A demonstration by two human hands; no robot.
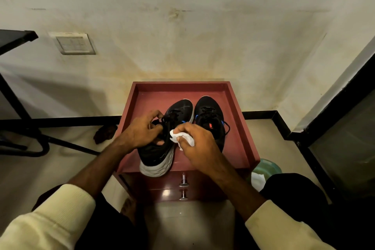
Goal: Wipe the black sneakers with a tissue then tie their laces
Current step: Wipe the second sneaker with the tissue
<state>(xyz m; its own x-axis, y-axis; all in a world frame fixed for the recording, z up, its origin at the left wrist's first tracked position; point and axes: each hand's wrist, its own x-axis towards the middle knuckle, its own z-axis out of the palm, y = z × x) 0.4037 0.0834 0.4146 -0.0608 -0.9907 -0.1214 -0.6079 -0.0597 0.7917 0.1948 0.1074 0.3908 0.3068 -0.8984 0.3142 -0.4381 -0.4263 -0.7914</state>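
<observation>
Two black sneakers sit on a red bedside cabinet's top [239, 128]. The left sneaker [160, 152] is tilted onto its side, its white sole turned toward me and its heel hanging over the front edge. My left hand [142, 130] grips it at the collar and laces. My right hand [196, 144] holds a crumpled white tissue [182, 137] against the left sneaker's side. The right sneaker [211, 117] stands flat beside it, toe toward the wall, its laces loose.
The cabinet has a raised rim and two drawers with metal knobs [183, 184]. A green bin with white tissue [263, 170] stands at its right. A black table frame [24, 128] is on the left, a dark doorway on the right, the wall just behind.
</observation>
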